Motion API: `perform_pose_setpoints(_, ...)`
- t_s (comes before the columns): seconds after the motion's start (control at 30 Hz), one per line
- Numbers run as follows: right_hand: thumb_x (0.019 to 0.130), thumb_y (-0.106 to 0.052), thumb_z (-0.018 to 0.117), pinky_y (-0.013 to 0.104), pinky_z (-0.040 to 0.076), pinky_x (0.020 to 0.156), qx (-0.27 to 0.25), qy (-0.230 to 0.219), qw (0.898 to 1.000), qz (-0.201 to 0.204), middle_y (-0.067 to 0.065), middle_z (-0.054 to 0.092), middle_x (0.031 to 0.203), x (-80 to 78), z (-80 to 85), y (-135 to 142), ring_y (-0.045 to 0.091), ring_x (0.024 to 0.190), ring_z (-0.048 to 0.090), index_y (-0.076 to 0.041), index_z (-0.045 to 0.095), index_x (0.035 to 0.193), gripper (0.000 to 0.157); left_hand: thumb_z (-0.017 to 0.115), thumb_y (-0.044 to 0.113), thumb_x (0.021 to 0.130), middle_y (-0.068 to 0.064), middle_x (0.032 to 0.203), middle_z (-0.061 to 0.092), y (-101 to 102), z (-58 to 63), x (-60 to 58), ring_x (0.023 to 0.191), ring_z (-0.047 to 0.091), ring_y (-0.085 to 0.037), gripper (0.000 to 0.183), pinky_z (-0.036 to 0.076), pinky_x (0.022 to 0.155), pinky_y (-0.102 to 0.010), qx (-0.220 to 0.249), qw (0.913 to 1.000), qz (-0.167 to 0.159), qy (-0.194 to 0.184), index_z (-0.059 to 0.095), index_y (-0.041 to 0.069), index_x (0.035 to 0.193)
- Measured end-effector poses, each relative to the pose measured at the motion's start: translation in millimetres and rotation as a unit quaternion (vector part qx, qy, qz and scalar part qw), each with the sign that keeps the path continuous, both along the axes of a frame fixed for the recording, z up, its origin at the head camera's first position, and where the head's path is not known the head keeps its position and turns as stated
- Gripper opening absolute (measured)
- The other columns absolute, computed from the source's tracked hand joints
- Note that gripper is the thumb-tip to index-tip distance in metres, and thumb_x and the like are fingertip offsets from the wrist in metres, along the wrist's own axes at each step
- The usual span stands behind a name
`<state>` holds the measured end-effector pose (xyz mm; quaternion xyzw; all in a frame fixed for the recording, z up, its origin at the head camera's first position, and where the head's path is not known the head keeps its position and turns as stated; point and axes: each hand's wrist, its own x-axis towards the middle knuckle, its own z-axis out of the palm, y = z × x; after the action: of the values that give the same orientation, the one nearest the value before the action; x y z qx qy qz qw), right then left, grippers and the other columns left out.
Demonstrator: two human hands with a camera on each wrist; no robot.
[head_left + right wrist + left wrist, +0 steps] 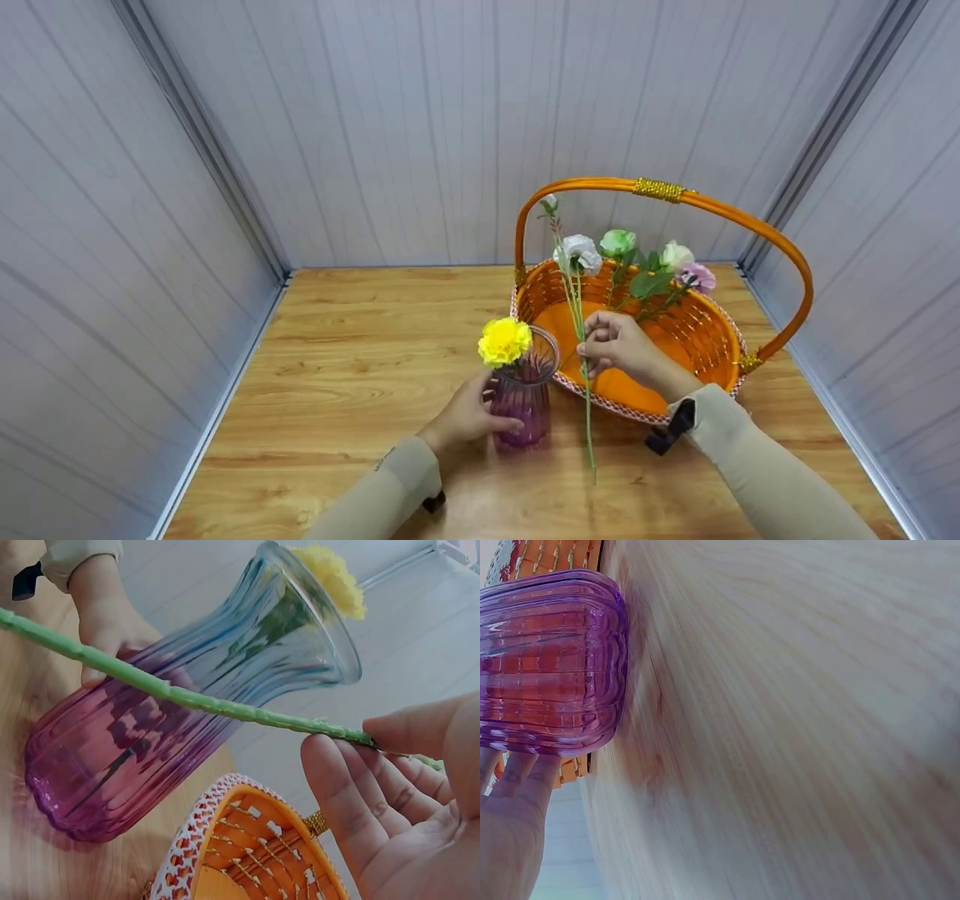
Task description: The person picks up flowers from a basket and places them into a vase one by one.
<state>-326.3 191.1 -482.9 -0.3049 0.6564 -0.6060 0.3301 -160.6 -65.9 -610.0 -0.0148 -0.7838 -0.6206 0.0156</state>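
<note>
A ribbed glass vase point(523, 409), clear at the rim and purple below, stands upright on the wooden table. Its lower part is gripped by my left hand point(469, 411), thumb in front and fingers behind. A yellow flower point(505, 342) leans out of the vase's mouth. My right hand point(619, 349) pinches the green stem point(202, 700) of a white flower point(578, 253) between thumb and fingers. The stem hangs to the right of the vase, apart from it, with its lower end above the table. In the left wrist view the fingers point(525, 780) touch the vase's side.
An orange woven basket point(720, 315) with a tall arched handle point(787, 247) stands behind and right of the vase. Inside lie a green flower point(618, 242), a cream flower point(676, 255) and a pink-purple flower point(697, 277). Pale panel walls point(420, 135) enclose the table point(352, 360).
</note>
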Motion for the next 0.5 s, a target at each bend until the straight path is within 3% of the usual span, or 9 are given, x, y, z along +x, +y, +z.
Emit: perform_pose_setpoints(0.5,0.097,0.004,0.068,0.031,0.068,0.06,0.005,0.031,0.997,0.067,0.003,0.07,0.081,17.3,6.9,9.2,0.015,0.061,0.069,-0.004,0.053,0.103,0.018,0.099,0.019,0.078,-0.009,0.153,0.061,0.5,-0.6,-1.6,0.143,0.058,-0.039,0.091,0.053,0.121,-0.054,0.013,0.9999,-0.001,-0.006,0.051,0.02,0.156)
